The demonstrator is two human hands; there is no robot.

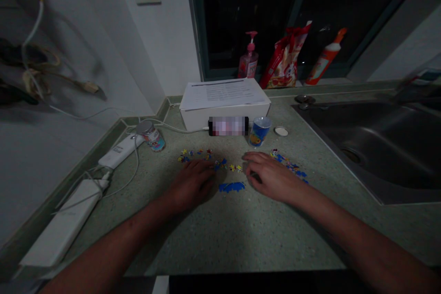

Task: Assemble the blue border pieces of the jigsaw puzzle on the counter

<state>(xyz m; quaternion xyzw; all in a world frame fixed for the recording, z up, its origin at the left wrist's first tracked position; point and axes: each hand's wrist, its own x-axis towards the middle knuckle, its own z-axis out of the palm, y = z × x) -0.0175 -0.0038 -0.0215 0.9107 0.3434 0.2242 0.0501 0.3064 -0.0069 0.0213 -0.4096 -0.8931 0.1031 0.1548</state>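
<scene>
My left forearm (131, 229) and right forearm (337, 216) lie nearest, coming in from seven and five o'clock over the speckled counter (213, 239). Taking the joined blue strip (232, 187) as the hub of the dial, I have my left hand (193, 183) at nine o'clock and my right hand (270, 175) between two and three, both well apart from each other.

My left fingers curl down close together near a small blue cluster (221, 164) at eleven o'clock; their tips are dark and blurred, so I cannot tell whether they pinch a piece. My right fingers are loosely spread, with a gap before the thumb and no piece visible in it; they hang just beside the yellow pieces (235, 168) at twelve. More loose jigsaw pieces (188, 152) scatter at ten o'clock, and a colourful row (289, 163) slants away at two, past my right knuckles. A blue canister (259, 133) stands at one o'clock, a round lid (281, 132) near it.

I take the step in hand to be sorting and fitting: the strip looks joined, the rest loose. The next move, I judge, calls for singling out one piece with a matching edge and pressing it flat without skewing the strip.
</scene>
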